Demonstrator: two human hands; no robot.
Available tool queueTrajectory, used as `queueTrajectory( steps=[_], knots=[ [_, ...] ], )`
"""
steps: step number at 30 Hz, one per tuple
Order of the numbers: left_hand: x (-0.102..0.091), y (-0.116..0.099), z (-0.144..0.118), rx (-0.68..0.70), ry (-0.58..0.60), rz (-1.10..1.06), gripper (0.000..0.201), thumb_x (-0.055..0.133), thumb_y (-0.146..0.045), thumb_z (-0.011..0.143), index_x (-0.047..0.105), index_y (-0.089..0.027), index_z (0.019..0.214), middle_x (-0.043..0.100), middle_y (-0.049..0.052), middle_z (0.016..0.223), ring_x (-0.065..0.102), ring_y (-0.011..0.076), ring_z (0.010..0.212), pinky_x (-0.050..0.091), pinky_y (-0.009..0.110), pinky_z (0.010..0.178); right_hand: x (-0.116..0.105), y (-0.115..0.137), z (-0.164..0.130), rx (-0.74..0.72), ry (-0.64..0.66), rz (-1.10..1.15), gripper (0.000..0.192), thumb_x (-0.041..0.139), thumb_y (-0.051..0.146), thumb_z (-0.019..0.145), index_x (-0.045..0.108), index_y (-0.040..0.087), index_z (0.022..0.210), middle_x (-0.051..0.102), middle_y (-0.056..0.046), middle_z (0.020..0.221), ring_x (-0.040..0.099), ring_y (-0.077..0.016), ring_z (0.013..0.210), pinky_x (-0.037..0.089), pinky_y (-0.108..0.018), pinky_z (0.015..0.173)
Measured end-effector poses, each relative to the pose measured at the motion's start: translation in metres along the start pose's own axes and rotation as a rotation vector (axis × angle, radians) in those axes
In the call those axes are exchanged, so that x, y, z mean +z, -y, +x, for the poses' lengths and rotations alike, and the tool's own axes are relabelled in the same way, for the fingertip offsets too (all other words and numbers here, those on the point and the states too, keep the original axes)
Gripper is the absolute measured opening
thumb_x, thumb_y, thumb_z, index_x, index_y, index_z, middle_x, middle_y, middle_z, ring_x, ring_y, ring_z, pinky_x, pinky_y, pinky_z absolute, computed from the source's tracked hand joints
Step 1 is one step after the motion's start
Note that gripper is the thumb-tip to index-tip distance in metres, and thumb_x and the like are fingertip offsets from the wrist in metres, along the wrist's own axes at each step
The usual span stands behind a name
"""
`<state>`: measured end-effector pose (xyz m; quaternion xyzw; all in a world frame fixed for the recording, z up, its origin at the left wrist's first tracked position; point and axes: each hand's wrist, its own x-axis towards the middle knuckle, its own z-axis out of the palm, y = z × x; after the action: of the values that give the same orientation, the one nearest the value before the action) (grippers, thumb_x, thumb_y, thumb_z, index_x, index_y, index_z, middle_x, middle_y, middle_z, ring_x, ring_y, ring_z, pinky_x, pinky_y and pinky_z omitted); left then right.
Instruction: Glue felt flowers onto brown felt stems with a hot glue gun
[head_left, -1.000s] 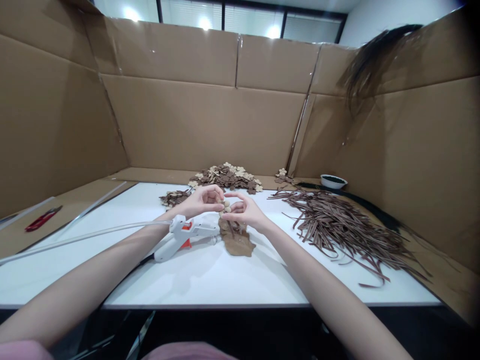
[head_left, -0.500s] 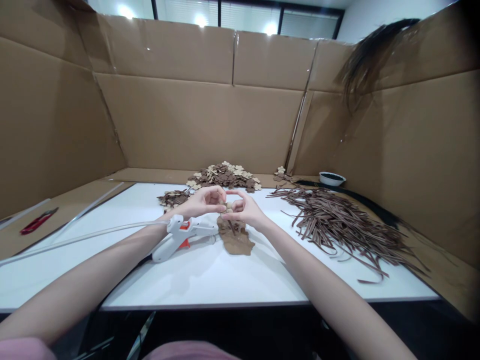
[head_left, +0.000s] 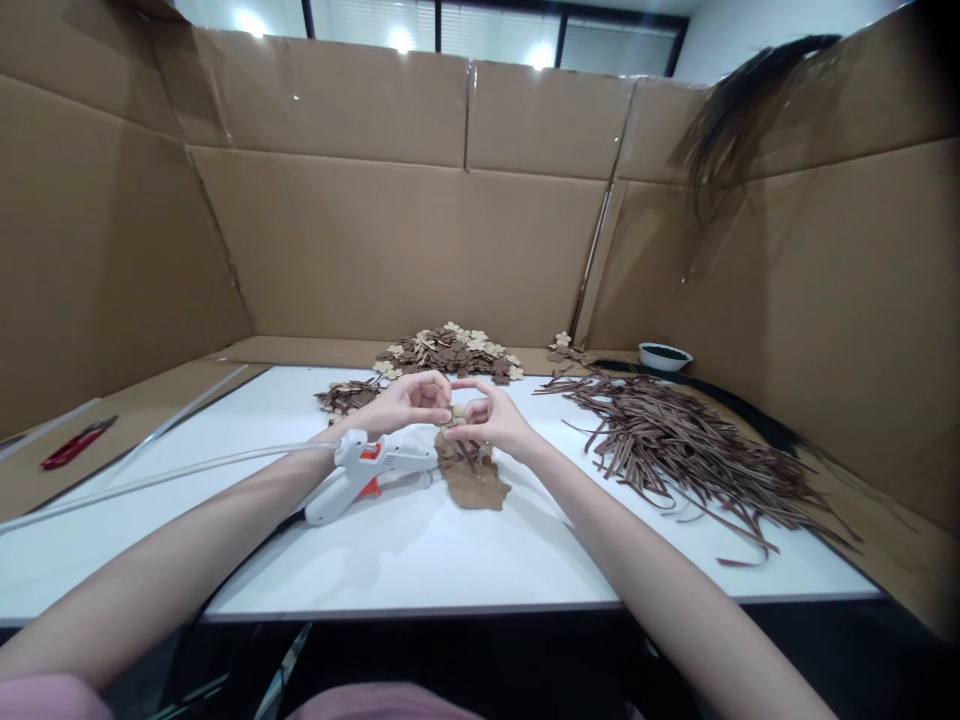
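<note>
My left hand [head_left: 405, 402] and my right hand [head_left: 491, 417] meet above the middle of the white table [head_left: 465, 550]. Between their fingertips they pinch a small tan flower piece [head_left: 455, 411] with a brown stem hanging below. Under the hands lies a flat brown leaf-shaped cutout [head_left: 472, 478]. A white glue gun [head_left: 360, 472] with an orange trigger lies just left of it, nozzle toward the cutout, with a clear glue stick [head_left: 165, 474] trailing left.
A heap of brown strips [head_left: 675, 445] covers the right side. Piles of tan and brown flower cutouts [head_left: 450, 352] lie at the back, a smaller pile [head_left: 349, 395] to their left. A white bowl [head_left: 664, 357] sits back right. Red snips [head_left: 71, 443] rest far left. Cardboard walls [head_left: 375, 240] surround everything.
Both hands and the flower piece sit slightly higher in view than one second ago; the fingers have drawn closer around it. Since half a second ago almost nothing has moved.
</note>
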<state>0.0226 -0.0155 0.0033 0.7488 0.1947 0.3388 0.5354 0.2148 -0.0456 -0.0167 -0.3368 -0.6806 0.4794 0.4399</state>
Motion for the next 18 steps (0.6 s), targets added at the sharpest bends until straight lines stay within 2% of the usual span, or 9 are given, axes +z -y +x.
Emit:
queueTrajectory(
  steps=[7,18],
  knots=[
    [0.0029,-0.004,0.0002,0.025,-0.002,0.001,0.03,0.079,-0.024,0.069,0.053,-0.012,0.079,0.057,-0.002,0.067,0.054,0.0075,0.062,0.042,0.019,0.057,0.0005,0.0012,0.0001,-0.028,0.014,0.019,0.063,0.082,0.024,0.054,0.051,0.019,0.108,0.048,0.012,0.05,0.045,-0.0073,0.046,0.037,-0.019,0.05],
    [0.0022,-0.0011,0.0001,0.023,-0.024,0.031,0.03,0.08,-0.024,0.067,0.053,-0.012,0.076,0.057,-0.003,0.065,0.054,0.0076,0.059,0.041,0.019,0.056,0.0001,-0.0002,0.0009,-0.025,0.005,0.02,0.062,0.084,0.027,0.051,0.052,0.019,0.103,0.048,0.012,0.049,0.044,-0.0075,0.045,0.036,-0.019,0.049]
  ],
)
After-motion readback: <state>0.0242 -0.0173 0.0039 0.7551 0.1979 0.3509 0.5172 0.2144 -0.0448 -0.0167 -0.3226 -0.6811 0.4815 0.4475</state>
